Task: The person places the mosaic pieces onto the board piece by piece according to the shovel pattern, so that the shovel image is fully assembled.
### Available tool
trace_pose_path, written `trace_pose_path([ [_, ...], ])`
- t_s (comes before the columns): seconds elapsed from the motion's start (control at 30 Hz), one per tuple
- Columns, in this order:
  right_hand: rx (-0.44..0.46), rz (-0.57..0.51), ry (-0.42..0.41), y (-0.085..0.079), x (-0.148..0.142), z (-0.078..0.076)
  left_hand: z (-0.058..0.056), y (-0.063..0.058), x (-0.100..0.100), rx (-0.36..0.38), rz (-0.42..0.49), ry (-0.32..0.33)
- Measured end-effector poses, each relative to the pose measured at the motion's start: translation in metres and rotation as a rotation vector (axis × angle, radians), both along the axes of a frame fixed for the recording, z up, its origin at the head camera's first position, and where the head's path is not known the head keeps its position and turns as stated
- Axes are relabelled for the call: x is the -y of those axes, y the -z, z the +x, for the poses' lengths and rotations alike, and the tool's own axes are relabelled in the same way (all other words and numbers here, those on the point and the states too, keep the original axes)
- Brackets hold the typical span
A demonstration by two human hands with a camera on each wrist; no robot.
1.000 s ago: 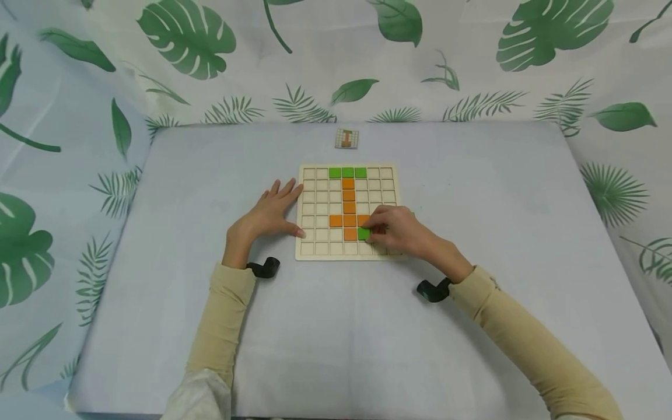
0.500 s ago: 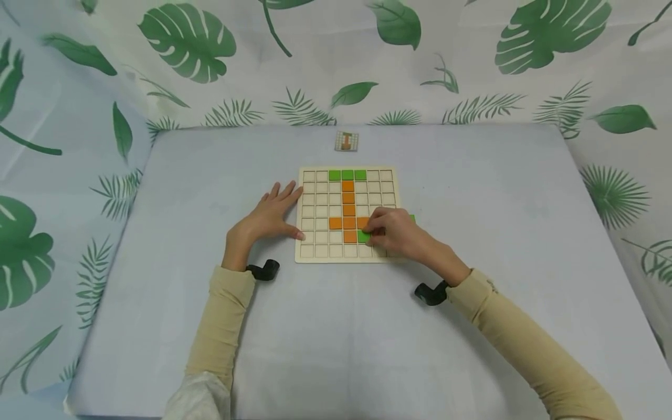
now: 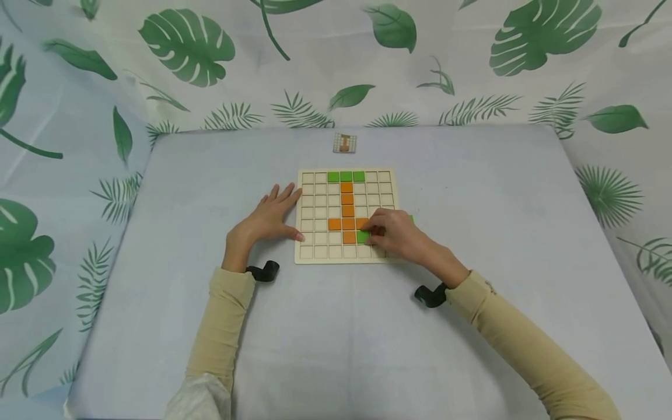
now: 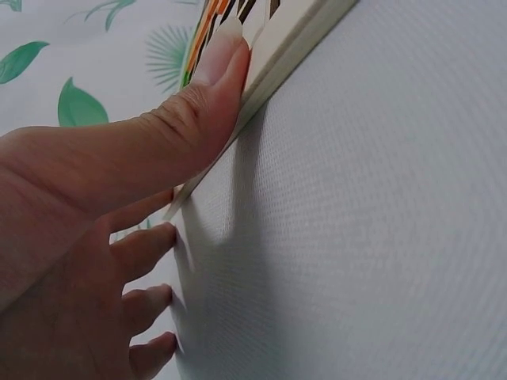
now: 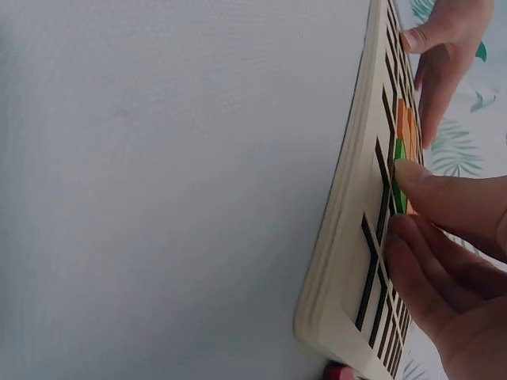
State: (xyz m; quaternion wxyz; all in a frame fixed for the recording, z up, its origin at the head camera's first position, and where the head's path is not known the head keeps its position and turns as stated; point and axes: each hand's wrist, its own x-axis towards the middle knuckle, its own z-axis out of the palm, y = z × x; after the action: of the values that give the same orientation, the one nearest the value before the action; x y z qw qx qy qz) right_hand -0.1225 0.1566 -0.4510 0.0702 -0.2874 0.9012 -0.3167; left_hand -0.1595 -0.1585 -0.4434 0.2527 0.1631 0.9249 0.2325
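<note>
A pale wooden board (image 3: 321,251) with a grid of square recesses lies flat on the table. Three green tiles (image 3: 346,176) fill cells in its top row. Below them runs a column of orange tiles (image 3: 347,199), with one more orange tile on each side near the lower end. At the lower right of this column, my right hand (image 3: 401,233) pinches a green tile (image 3: 361,237) at its cell; in the right wrist view the thumb covers part of that tile. My left hand (image 3: 268,216) has its fingers spread along the board's left side, its thumb (image 4: 222,59) resting on the rim.
Beyond the board lies a small pattern card (image 3: 344,143). Part of another green piece (image 3: 412,219) shows behind my right hand. A red piece (image 5: 339,371) peeks out by the board's corner in the right wrist view. Leaf-printed cloth (image 3: 236,35) hangs around the table.
The head view has shifted slightly, so the scene sits a little lower. Both hands keep their places at the board, and the green tile stays at the same cell.
</note>
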Motion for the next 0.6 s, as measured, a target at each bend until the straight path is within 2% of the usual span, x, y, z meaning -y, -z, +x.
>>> trace_pose_path([
  [0.27,-0.006,-0.035,-0.043,-0.001,-0.012,0.001,-0.002,0.002,0.001,-0.007,-0.013,0.014],
  [0.6,-0.030,-0.016,0.006,-0.004,-0.030,0.005,-0.002,0.003,0.001,-0.013,-0.008,0.021],
])
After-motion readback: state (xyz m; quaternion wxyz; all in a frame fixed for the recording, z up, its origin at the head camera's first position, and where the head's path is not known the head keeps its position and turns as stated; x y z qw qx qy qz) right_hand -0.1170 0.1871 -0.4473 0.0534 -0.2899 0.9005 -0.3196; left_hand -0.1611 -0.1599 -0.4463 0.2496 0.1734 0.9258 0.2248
